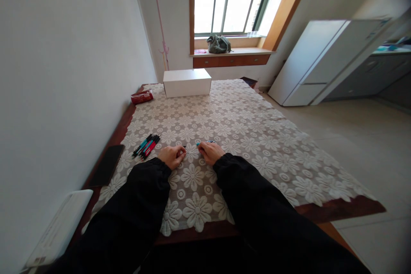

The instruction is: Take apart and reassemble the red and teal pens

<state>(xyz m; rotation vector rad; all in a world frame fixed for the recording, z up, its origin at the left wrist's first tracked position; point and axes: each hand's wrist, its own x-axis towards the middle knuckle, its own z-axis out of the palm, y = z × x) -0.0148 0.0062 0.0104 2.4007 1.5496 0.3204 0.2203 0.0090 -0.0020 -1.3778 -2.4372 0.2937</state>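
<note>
My left hand [172, 156] is closed, its fingertips pinched together over the lace tablecloth [192, 175]. A tiny dark tip shows at those fingers, too small to name. Across a narrow gap, my right hand [211, 153] is closed on a pen with a teal end [198, 144] poking out past the fingertips. Just behind that hand lies a slim dark and silvery piece [210, 141]; whether it belongs to the same pen I cannot tell. Left of my left hand, several pens [147, 146] in black, teal and red lie side by side in a bunch.
A white box [187, 83] stands at the table's far end, with a red packet [142, 96] to its left. Along the left edge are a dark flat pad [106, 165] and a white flat device [59, 229] near the wall. A white fridge [321, 60] stands beyond, right.
</note>
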